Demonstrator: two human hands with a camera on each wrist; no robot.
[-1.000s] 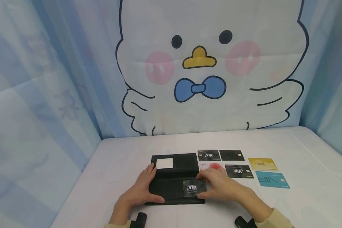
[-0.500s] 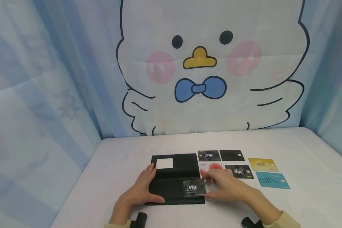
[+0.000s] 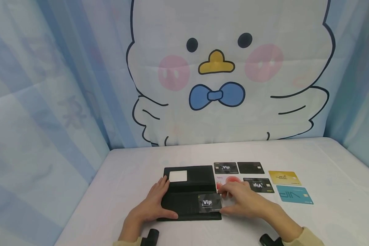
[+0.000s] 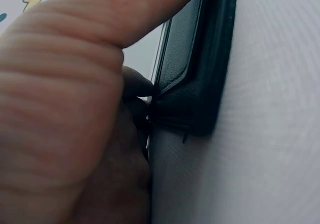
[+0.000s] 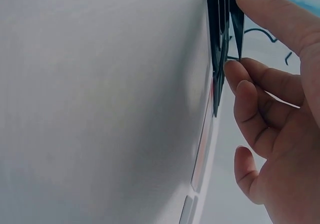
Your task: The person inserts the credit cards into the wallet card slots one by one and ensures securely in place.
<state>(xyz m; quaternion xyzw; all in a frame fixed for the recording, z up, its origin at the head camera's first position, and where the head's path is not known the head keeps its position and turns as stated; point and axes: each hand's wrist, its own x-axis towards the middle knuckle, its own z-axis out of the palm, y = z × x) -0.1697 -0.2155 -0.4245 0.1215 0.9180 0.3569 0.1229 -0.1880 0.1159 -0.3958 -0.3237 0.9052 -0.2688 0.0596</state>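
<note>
An unfolded black wallet (image 3: 175,205) lies on the table, with a white patch (image 3: 178,176) on its far half. My left hand (image 3: 153,201) presses along the wallet's left side, fingers pointing away and thumb flat on the near half. In the left wrist view the thumb (image 4: 145,9) crosses over the wallet's corner. A black Vip card (image 3: 209,203) overlaps the right end of the near half. My right hand (image 3: 241,201) pinches that card's right edge between thumb and fingertips. From the right wrist, the card (image 5: 237,29) shows tilted edge-on between them.
Right of the wallet lie several cards: a black Vip card (image 3: 226,167), a plain black card (image 3: 250,167), a pink and red card (image 3: 232,179), another black Vip card (image 3: 259,185), a gold card (image 3: 284,177) and a teal card (image 3: 294,194). A printed cloth hangs behind the table.
My right hand has slid right, from overlapping the card's face to its right edge, uncovering more of the pink card. The left hand and the wallet stay in place.
</note>
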